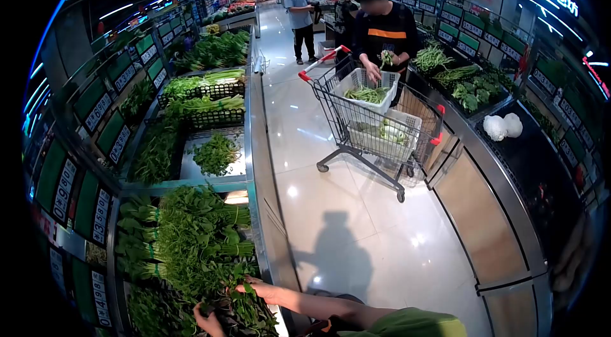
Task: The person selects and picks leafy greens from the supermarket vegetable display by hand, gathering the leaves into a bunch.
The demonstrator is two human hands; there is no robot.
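On the near left vegetable stand (250, 159), the leafy greens (219, 275) lie just left of the right hand (254, 288), the nearer one, and beyond the left hand (208, 320), long axis unclear, though I cannot tell whether either hand grips any.

Cart (369, 167) showing grey metal, red handle ends (305, 75); crates (380, 108) inside it reading white. Person (382, 22) behind it wearing black with orange chest stripe (386, 35). Leafy bunches (197, 222) left of it showing deep green.
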